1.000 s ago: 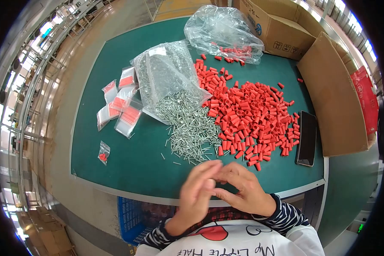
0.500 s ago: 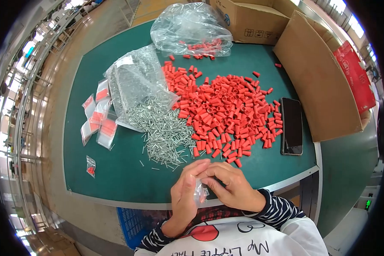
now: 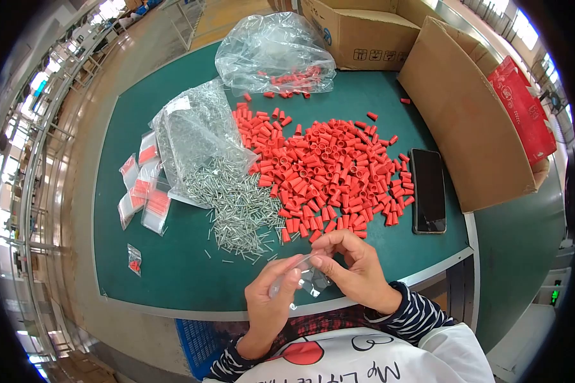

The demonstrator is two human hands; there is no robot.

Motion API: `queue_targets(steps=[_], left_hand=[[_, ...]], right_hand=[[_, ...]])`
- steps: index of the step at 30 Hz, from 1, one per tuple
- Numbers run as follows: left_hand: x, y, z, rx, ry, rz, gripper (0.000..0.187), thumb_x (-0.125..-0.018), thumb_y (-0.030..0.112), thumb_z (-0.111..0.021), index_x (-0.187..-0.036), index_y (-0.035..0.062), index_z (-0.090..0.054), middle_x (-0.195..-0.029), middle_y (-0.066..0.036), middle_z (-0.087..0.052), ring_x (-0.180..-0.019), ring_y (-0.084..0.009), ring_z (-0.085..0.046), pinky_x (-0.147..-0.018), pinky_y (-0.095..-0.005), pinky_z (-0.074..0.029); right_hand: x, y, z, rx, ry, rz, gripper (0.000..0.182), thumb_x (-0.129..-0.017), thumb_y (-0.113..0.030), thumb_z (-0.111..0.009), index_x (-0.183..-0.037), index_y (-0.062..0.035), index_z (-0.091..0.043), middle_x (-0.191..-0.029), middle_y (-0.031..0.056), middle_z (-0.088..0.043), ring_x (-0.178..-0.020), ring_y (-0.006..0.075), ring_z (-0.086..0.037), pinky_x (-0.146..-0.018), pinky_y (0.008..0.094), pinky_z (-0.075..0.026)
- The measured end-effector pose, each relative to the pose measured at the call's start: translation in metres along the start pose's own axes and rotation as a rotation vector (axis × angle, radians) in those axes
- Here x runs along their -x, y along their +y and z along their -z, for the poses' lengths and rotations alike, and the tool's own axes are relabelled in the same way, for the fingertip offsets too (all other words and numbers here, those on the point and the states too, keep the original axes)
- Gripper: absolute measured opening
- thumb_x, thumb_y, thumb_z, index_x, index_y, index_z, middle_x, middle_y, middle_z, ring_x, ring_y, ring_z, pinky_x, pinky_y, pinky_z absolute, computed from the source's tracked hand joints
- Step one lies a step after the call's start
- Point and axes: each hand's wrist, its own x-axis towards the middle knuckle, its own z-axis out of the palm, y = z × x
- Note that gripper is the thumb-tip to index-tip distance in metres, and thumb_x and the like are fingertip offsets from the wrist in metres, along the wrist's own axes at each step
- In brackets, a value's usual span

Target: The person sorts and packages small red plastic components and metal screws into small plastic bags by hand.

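A small clear plastic bag [image 3: 312, 281] is pinched between my two hands just above the table's front edge. My left hand [image 3: 271, 299] has its thumb and fingers closed on the bag's left side. On the other side, my right hand [image 3: 358, 271] grips the upper edge between thumb and forefinger. Glare on the plastic hides whether anything lies inside. Right beyond my hands spreads a heap of red cone-shaped caps [image 3: 326, 166]. Left of it lies a pile of small silver screws [image 3: 236, 210], spilling from a large clear bag [image 3: 201, 137].
Several small bags with red-printed strips [image 3: 154, 207] lie at the left, with a filled little bag [image 3: 134, 260] nearer me. A phone [image 3: 429, 191] rests right of the caps. Cardboard boxes [image 3: 473, 121] and a big plastic bag [image 3: 275, 54] stand at the back and right.
My hands have drawn slightly apart, and the small bag between them is now spread and more visible. The whole view has shifted a little.
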Motion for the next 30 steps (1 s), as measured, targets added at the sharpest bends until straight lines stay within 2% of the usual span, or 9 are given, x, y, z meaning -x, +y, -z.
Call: queue_targets(steps=[2,5,15,18,21,24,30], left_hand=[[-0.001,0.0,0.002,-0.077,-0.003,-0.096,0.019,-0.09,0.004,-0.067,-0.108,0.0009,-0.071,-0.095,-0.007,-0.066,-0.077,-0.007,-0.057,-0.062,-0.0191,-0.043],[-0.005,-0.004,0.008,-0.112,-0.025,-0.225,0.019,-0.086,0.001,-0.07,-0.105,0.0009,-0.073,-0.093,-0.006,-0.066,-0.079,-0.0083,-0.057,-0.066,-0.0204,-0.043],[-0.009,0.007,0.015,-0.256,-0.022,-0.294,0.01,-0.082,0.001,-0.075,-0.092,-0.0002,-0.072,-0.085,-0.005,-0.063,-0.072,-0.0082,-0.053,-0.06,-0.021,-0.039],[-0.006,0.009,0.012,-0.274,0.05,-0.297,0.011,-0.079,0.001,-0.078,-0.086,-0.0001,-0.07,-0.082,-0.004,-0.061,-0.07,-0.0082,-0.053,-0.059,-0.0213,-0.04],[-0.005,0.008,0.012,-0.315,0.075,-0.344,0.014,-0.075,0.001,-0.08,-0.083,0.0011,-0.069,-0.08,-0.003,-0.06,-0.066,-0.0072,-0.051,-0.056,-0.0207,-0.038],[-0.006,0.003,0.015,-0.371,0.068,-0.408,0.018,-0.072,0.001,-0.083,-0.081,0.0024,-0.068,-0.079,-0.003,-0.059,-0.064,-0.0062,-0.049,-0.053,-0.0201,-0.036],[-0.009,-0.004,0.017,-0.498,0.069,-0.577,0.021,-0.069,0.0,-0.084,-0.081,0.0044,-0.068,-0.077,-0.003,-0.059,-0.06,-0.0063,-0.047,-0.049,-0.0198,-0.034]], right_hand=[[0.001,0.002,0.0,0.018,-0.015,0.003,0.025,-0.089,-0.007,-0.069,-0.112,-0.0001,-0.06,-0.094,0.0034,-0.064,-0.083,0.0097,-0.056,-0.076,0.0249,-0.047],[0.002,0.002,-0.001,-0.002,-0.03,-0.009,0.026,-0.089,-0.008,-0.068,-0.112,-0.0001,-0.06,-0.094,0.0031,-0.064,-0.083,0.0097,-0.056,-0.076,0.0249,-0.047],[0.001,-0.004,-0.001,0.151,-0.083,0.039,0.027,-0.087,-0.004,-0.068,-0.112,0.0012,-0.06,-0.093,0.0064,-0.065,-0.084,0.0141,-0.06,-0.077,0.0275,-0.048],[-0.002,-0.009,-0.005,0.278,0.028,0.205,0.024,-0.086,-0.003,-0.068,-0.109,0.0009,-0.062,-0.09,0.0079,-0.064,-0.082,0.0185,-0.062,-0.078,0.0296,-0.048],[-0.001,-0.009,-0.001,0.325,-0.013,0.212,0.019,-0.085,-0.003,-0.069,-0.104,-0.0007,-0.065,-0.086,0.0085,-0.063,-0.08,0.0207,-0.061,-0.076,0.0318,-0.047],[0.001,-0.014,-0.001,0.351,-0.077,0.209,0.014,-0.084,-0.005,-0.07,-0.097,-0.0024,-0.068,-0.084,0.0071,-0.064,-0.079,0.0195,-0.061,-0.074,0.0324,-0.044],[-0.001,-0.018,-0.002,0.491,-0.142,0.257,0.014,-0.082,-0.01,-0.072,-0.094,-0.0048,-0.07,-0.081,0.0029,-0.064,-0.076,0.0185,-0.061,-0.071,0.0317,-0.041]])
